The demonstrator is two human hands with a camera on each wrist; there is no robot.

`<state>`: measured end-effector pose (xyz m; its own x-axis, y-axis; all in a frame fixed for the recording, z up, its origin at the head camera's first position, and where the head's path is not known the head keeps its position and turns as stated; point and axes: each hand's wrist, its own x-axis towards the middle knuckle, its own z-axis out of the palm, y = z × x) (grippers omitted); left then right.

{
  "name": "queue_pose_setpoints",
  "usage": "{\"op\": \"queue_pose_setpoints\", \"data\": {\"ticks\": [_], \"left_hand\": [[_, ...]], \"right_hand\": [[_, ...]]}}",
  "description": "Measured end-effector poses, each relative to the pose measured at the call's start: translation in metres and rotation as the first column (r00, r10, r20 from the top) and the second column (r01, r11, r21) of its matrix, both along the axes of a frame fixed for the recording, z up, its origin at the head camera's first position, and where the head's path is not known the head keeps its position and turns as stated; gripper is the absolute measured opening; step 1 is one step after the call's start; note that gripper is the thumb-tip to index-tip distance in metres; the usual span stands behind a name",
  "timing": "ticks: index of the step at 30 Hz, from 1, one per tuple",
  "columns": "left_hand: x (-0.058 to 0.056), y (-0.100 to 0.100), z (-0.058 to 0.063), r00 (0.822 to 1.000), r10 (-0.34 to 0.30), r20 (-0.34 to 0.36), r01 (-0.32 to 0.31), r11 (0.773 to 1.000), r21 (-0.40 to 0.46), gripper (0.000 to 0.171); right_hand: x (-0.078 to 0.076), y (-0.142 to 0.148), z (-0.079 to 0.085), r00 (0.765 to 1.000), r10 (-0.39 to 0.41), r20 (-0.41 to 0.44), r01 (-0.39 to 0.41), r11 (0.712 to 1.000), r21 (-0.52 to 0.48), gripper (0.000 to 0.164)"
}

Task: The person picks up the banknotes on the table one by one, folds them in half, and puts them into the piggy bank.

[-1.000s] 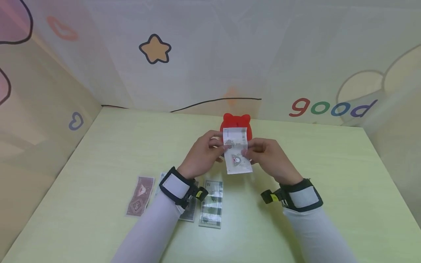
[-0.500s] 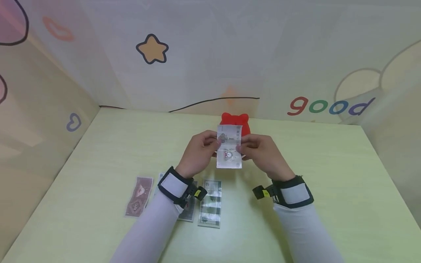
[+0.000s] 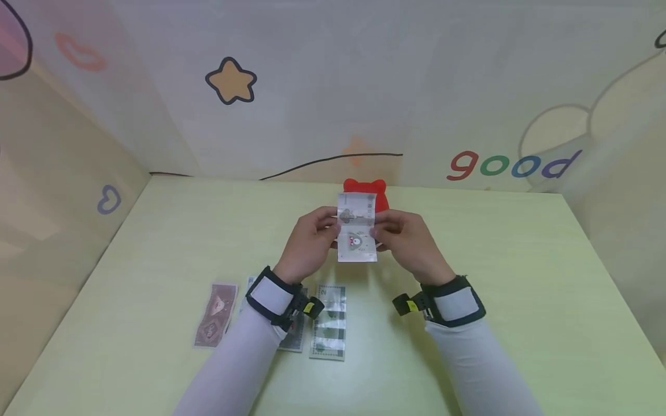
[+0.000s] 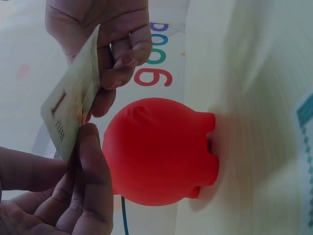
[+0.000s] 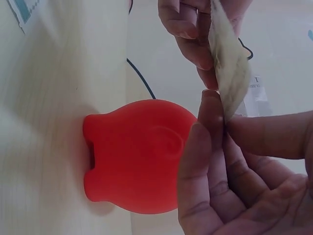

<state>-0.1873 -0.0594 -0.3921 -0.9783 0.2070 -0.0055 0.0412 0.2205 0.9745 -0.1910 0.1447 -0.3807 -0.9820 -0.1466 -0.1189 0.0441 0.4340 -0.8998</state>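
Both hands hold a pale one-yuan banknote [image 3: 356, 217] up off the table, its length running away from the body, with a crease across it. My left hand [image 3: 306, 242] pinches its left edge between thumb and fingers. On the opposite edge, my right hand [image 3: 413, 242] pinches it the same way. A red piggy bank [image 3: 364, 186] stands behind the note, partly covered by it in the head view. Both wrist views show more of the piggy bank [image 4: 156, 152], its short feet on the table, apart from the hands.
Several banknotes lie on the table to the left: a reddish-purple one [image 3: 215, 315], a green one [image 3: 330, 323], and a dark one [image 3: 292, 340] and a pale blue one [image 3: 251, 282] partly hidden by the left forearm. A printed backdrop [image 3: 312, 86] rises behind the table.
The banknote has shifted slightly left and away from the body, and its slight tilt has straightened. Both hands moved with it, keeping their pinch. The head view has also turned a little.
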Motion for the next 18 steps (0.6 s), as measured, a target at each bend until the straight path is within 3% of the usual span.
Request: {"op": "queue_pose_setpoints", "data": {"ticks": [18], "left_hand": [[-0.0008,0.0005,-0.0030,0.999,-0.021,-0.038,0.022,1.000,0.022,0.039]], "right_hand": [[0.0011,0.0025,0.0007,1.000,-0.006,-0.018,0.006,1.000,0.000,0.038]]}}
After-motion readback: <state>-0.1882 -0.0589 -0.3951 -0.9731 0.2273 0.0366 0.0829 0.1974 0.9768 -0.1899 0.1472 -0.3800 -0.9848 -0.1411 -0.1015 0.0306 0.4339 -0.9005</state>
